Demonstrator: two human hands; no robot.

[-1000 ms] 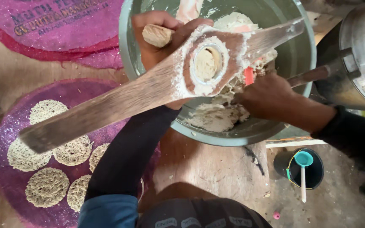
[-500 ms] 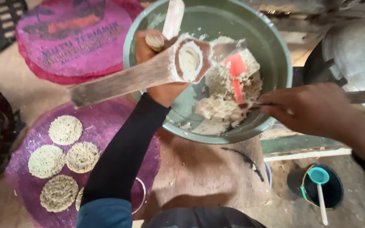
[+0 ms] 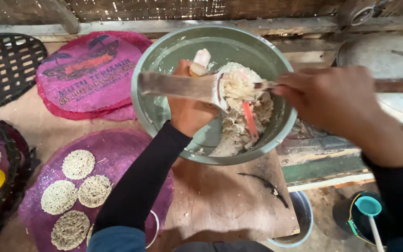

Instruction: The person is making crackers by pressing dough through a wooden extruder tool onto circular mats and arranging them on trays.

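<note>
Left hand (image 3: 189, 109) is wrapped tight around a floury wooden paddle (image 3: 182, 86) held over the green basin (image 3: 164, 51), while the right hand (image 3: 336, 100) has its fingers closed on a utensil handle, pressing shredded dough (image 3: 236, 86) into the paddle's round mould. Five noodle discs (image 3: 77, 164) already sit on the purple mat (image 3: 126, 144) by the floor's left edge. Looks like early days, since plenty of dough (image 3: 238, 128) remains in the basin.

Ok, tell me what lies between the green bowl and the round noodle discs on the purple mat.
In the head view, the left forearm in its black sleeve crosses that stretch, from the bowl toward the discs; beneath it, purple mat and wooden board.
</note>
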